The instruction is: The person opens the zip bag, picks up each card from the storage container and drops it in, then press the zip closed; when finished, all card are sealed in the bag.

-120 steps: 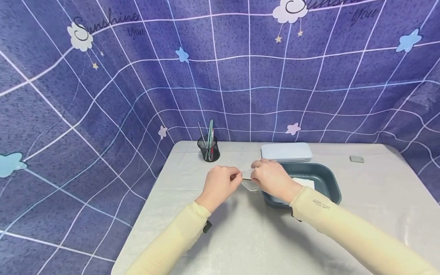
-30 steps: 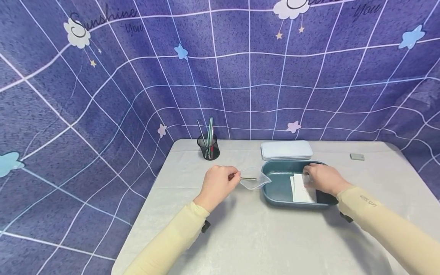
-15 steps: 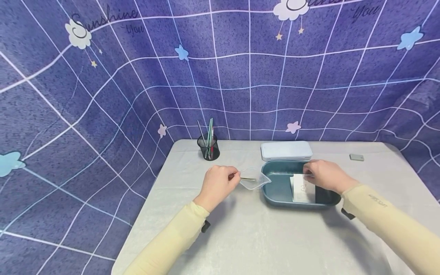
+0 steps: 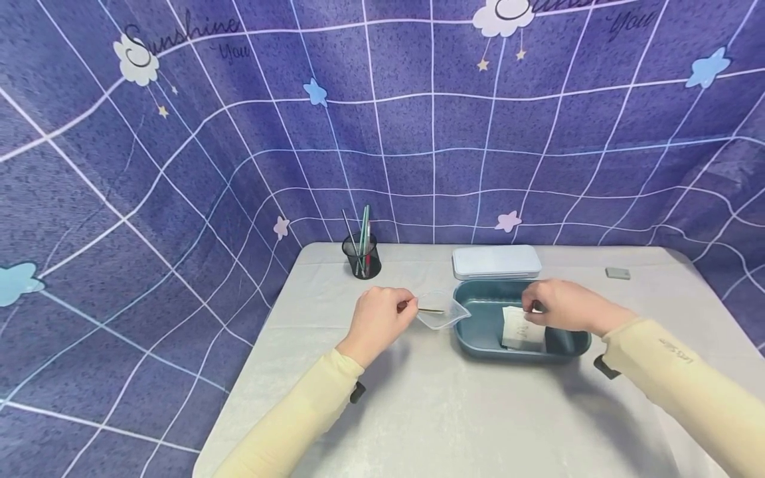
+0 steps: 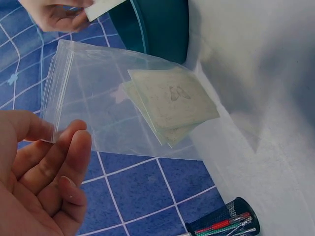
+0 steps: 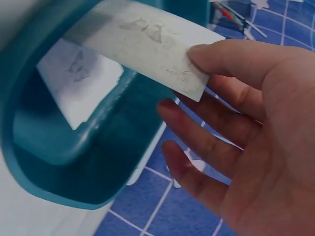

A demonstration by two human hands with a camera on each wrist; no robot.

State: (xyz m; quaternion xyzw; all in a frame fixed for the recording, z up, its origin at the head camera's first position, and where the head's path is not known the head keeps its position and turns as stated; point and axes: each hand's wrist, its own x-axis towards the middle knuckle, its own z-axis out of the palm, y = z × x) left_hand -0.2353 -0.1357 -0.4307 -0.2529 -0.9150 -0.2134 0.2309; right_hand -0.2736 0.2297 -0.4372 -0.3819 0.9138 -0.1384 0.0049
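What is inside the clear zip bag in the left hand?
The zip bag holds two overlapping pale cards. The top one shows a faint butterfly print; the lower card's face is mostly covered.

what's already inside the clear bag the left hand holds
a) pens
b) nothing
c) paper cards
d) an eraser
c, the left wrist view shows the left hand pinching a corner of the bag, with stacked pale cards inside.
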